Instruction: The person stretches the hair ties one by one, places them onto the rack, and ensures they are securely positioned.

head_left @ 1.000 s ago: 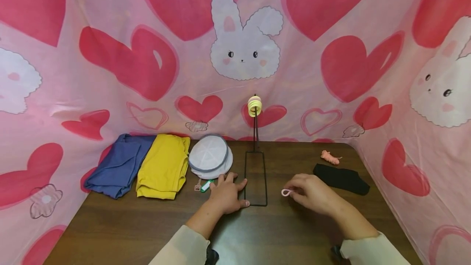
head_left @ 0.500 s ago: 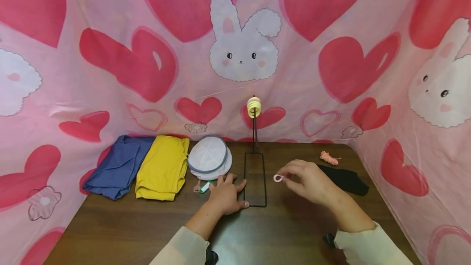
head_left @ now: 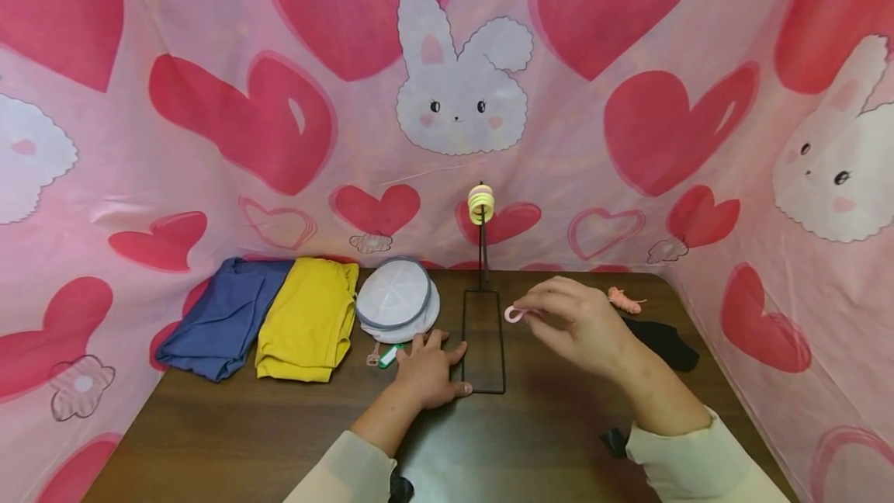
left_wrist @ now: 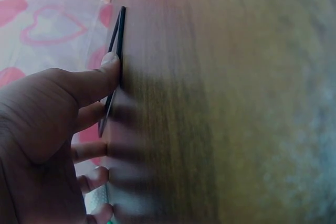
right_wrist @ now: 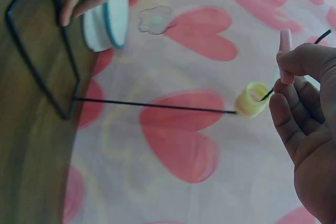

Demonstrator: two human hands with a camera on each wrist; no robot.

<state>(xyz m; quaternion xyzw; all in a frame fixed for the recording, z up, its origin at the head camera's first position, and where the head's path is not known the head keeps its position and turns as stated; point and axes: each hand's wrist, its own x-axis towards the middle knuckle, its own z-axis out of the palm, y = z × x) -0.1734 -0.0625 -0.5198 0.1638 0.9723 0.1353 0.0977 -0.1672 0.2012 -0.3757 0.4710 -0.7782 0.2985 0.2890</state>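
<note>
A black wire stand has its rectangular base [head_left: 489,392] flat on the table and a tall arm leaning up at the back. Several yellow hair ties [head_left: 480,194] and a pale pink one sit on its upper arm. My left hand [head_left: 427,371] lies spread on the table, thumb and index finger touching the base's near-left corner. Between thumb and fingertips, my right hand [head_left: 585,324] pinches a pink hair tie [right_wrist: 285,39], held above the table just right of the base. In the right wrist view, this hand is close to the yellow hair ties and the arm's tip.
Left of the stand are a white hat [head_left: 394,293], folded yellow cloth [head_left: 307,324] and folded blue cloth [head_left: 223,324]. A green-edged tag [head_left: 389,357] lies by my left fingers. Black cloth [head_left: 667,346] and orange yarn [head_left: 626,301] lie at the right. A pink curtain hangs behind.
My right hand has lifted and moved forward and left with the pink hair tie, from low beside the base toward the arm. The left hand has stayed on the base.
</note>
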